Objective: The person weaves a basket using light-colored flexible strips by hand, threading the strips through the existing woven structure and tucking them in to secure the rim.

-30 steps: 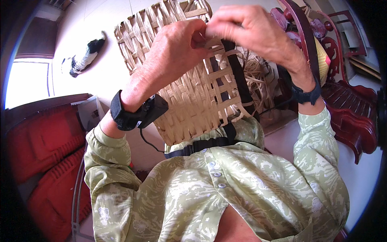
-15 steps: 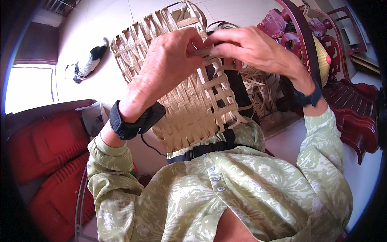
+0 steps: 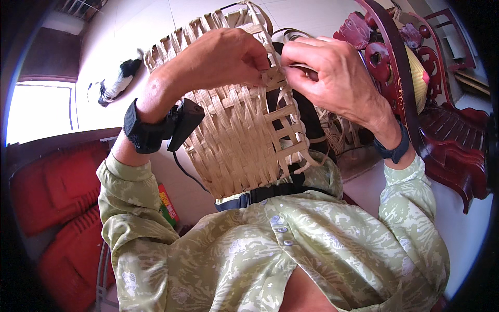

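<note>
A woven basket [image 3: 234, 140] of flat tan strips rests against my lap, its right part an open lattice with gaps. My left hand [image 3: 221, 58] reaches across its upper part, fingers curled and pinching the weave near the right edge; the fingertips are partly hidden. Just right of that edge, my right hand [image 3: 332, 75] is closed, thumb and forefinger pressed together on a thin strip [image 3: 302, 66]. Most of that strip is covered by the fingers. A short gap separates the two hands.
Loose tan strips [image 3: 338, 127] hang right of the basket. Carved dark red wooden furniture [image 3: 403, 73] stands at right, with a yellow woven item [image 3: 417, 78] behind. Red cushions [image 3: 52, 179] lie at left, near a red-green package [image 3: 167, 205]. A black-and-white animal [image 3: 120, 82] lies on the floor.
My hands were close together at the basket's edge and are now apart. The right has moved rightward and closed up more; the left forearm has swung left and the wrist sits lower.
</note>
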`<state>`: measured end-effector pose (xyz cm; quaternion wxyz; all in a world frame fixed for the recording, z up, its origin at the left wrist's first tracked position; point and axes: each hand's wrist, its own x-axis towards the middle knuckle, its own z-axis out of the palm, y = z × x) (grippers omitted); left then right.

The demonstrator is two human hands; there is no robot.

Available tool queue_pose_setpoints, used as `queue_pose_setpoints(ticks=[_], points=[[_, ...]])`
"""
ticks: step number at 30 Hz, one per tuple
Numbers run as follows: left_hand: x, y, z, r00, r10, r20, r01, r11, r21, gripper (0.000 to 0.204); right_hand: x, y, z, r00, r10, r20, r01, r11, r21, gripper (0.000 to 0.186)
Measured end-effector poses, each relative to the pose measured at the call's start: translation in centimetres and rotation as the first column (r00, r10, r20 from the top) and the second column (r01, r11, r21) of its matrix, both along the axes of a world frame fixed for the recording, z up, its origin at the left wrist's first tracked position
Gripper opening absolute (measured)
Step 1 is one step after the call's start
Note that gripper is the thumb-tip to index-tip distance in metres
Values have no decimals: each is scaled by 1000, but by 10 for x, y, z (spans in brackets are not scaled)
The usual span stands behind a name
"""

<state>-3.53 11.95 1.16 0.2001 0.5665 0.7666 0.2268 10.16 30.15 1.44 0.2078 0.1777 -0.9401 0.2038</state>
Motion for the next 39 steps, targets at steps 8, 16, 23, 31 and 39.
queue_pose_setpoints(ticks=[8, 16, 23, 31, 39], points=[[4, -2, 6, 996, 86, 33, -82, 992, -96, 21, -15, 2, -3, 781, 112, 615, 241, 854, -461, 28], [9, -14, -7, 977, 198, -77, -196, 980, 24, 24, -37, -6, 8, 956, 35, 291, -104, 969, 223, 19], [36, -10, -12, 933, 338, -119, -316, 933, 174, 12, -45, 5, -21, 876, 357, 325, -272, 921, -280, 20], [38, 5, -1, 914, 303, -270, -326, 944, -44, 18, -17, -3, -22, 895, 113, 432, 38, 944, -326, 22], [38, -9, -16, 889, 433, -150, -422, 901, 102, 17, 32, 3, -19, 933, -33, 358, 219, 841, -495, 17]])
